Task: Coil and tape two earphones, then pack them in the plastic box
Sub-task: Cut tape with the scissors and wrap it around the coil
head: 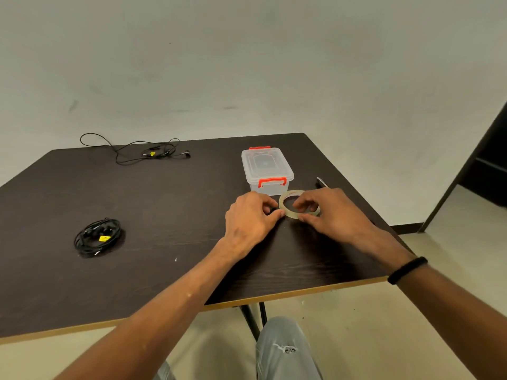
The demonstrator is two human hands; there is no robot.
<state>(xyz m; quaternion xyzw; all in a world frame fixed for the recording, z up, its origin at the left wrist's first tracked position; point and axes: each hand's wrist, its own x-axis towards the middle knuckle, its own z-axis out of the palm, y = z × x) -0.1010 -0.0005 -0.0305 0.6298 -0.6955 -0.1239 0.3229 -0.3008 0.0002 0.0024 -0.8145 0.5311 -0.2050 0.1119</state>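
A roll of clear tape (288, 197) stands tilted on the dark table (170, 215), just in front of the plastic box. My right hand (326, 212) grips the roll, fingers through its hole and thumb under its rim. My left hand (252, 218) pinches at the roll's left edge with thumb and fingers. The clear plastic box (266, 168) with red latches is closed. One black earphone (98, 237) lies coiled at the left, with a yellow tag. The other earphone (142, 150) lies loose and uncoiled at the far left edge.
A pen-like object (321, 182) lies to the right of the box. The table's front edge (274, 296) runs near my knees, with a table leg (251, 320) below it. A dark door or cabinet (482, 171) stands at the right.
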